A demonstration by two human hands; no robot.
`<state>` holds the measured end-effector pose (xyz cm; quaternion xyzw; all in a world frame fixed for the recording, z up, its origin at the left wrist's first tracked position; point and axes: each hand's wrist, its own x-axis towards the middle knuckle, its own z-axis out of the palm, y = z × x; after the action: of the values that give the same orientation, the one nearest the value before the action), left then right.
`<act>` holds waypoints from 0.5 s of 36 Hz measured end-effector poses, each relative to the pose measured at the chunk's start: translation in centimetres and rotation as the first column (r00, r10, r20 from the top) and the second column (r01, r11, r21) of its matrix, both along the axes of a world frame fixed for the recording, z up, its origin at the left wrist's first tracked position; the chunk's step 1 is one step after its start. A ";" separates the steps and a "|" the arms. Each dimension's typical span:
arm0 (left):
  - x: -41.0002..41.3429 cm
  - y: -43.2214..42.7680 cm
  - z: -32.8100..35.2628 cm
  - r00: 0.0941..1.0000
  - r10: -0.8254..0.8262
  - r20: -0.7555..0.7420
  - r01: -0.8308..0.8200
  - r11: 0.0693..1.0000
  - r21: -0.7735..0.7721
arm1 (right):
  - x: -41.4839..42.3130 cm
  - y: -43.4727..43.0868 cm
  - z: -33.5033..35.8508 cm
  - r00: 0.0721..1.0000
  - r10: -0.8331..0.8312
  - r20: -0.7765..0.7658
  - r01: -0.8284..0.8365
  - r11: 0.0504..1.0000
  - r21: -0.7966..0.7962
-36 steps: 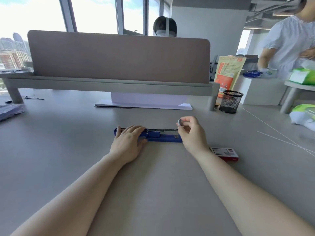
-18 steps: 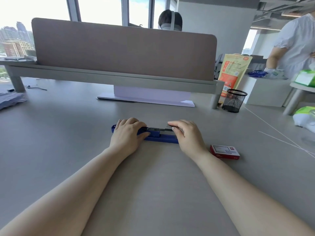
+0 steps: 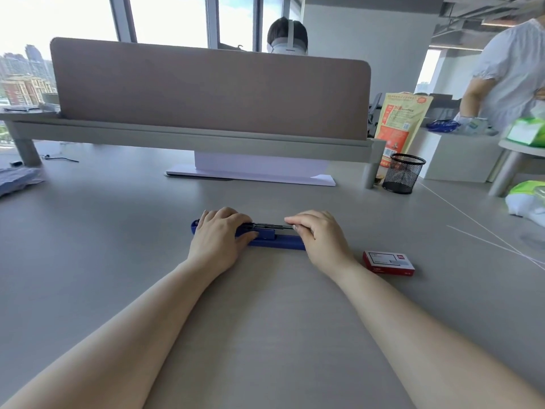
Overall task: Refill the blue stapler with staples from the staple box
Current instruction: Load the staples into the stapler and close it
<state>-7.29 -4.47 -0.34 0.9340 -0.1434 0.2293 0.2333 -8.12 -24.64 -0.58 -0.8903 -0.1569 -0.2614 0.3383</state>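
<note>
The blue stapler [image 3: 277, 242] lies lengthwise on the grey desk, opened flat, with its dark metal staple channel showing between my hands. My left hand [image 3: 219, 236] lies over the stapler's left end and grips it. My right hand [image 3: 320, 234] rests on the right end, fingertips pressed down on the channel; the staples under them are hidden. A red staple box [image 3: 388, 263] with a white label lies closed on the desk just right of my right wrist.
A brown desk divider [image 3: 206, 90] on a grey rail crosses the back, with a white stand [image 3: 250, 172] beneath it. A black mesh pen cup [image 3: 403, 173] and an orange pouch [image 3: 402, 119] stand at the back right. Two other people are behind and to the right.
My right hand held a small staple strip above the stapler's right end, then lowered it onto the channel; the fingers now press flat there. My left hand stayed on the left end.
</note>
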 end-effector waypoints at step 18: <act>0.1 0.0 -0.1 1.000 -0.003 -0.008 0.003 1.000 -0.013 | 0.0 0.1 0.5 0.999 0.025 -0.035 -0.023 0.999 0.048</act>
<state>-7.17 -4.44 -0.48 0.9332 -0.1423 0.2264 0.2403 -8.10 -24.56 -0.09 -0.8846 -0.1553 -0.2451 0.3651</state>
